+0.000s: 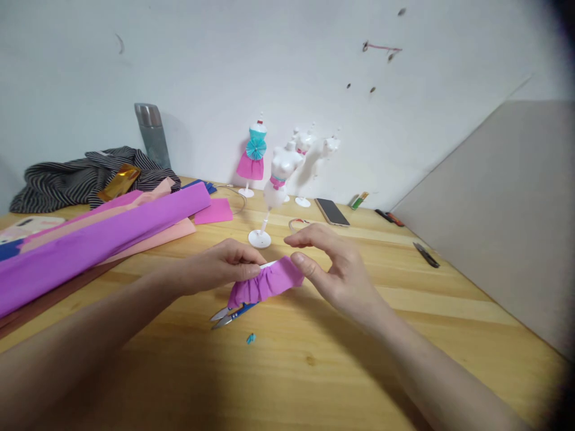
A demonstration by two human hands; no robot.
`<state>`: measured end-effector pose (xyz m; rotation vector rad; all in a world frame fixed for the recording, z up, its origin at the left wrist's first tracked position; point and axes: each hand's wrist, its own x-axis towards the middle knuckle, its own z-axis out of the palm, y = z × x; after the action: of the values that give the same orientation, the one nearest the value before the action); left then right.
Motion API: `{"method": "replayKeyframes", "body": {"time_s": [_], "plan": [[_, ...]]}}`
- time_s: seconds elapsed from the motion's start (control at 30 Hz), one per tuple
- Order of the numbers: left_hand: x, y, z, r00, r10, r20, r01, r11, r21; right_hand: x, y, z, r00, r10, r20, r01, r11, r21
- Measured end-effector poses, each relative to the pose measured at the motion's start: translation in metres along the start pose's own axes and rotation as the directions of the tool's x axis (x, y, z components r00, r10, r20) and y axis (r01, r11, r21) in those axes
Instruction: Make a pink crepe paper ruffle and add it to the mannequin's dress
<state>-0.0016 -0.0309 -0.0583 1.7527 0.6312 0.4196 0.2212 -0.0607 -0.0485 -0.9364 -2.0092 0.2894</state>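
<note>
Both my hands hold a gathered strip of purple crepe paper (266, 284) a little above the wooden table (314, 359). My left hand (220, 266) pinches its left end with closed fingers. At the strip's right end, my right hand (335, 266) presses with the thumb while its other fingers curve loosely above. Small blue-handled thread snips (231, 315) lie on the table just below the paper. A white mini mannequin (276, 191) with a pink waistband stands right behind my hands.
Rolls of purple and pink crepe paper (99, 236) lie at the left, with striped cloth (85, 176) and a metal bottle (153, 136) behind. A dressed mannequin (252, 157), a phone (332, 212) and a black tool (426, 254) sit near the wall. A grey board (507, 221) leans at right.
</note>
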Motion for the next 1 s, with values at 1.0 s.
{"method": "replayKeyframes", "body": {"time_s": [1.0], "plan": [[0.003,-0.008,0.010,1.000,-0.015,-0.011,0.013,0.983,-0.185,-0.013,-0.021,0.007,0.985,-0.043,0.169,0.070,0.986,-0.154]]}}
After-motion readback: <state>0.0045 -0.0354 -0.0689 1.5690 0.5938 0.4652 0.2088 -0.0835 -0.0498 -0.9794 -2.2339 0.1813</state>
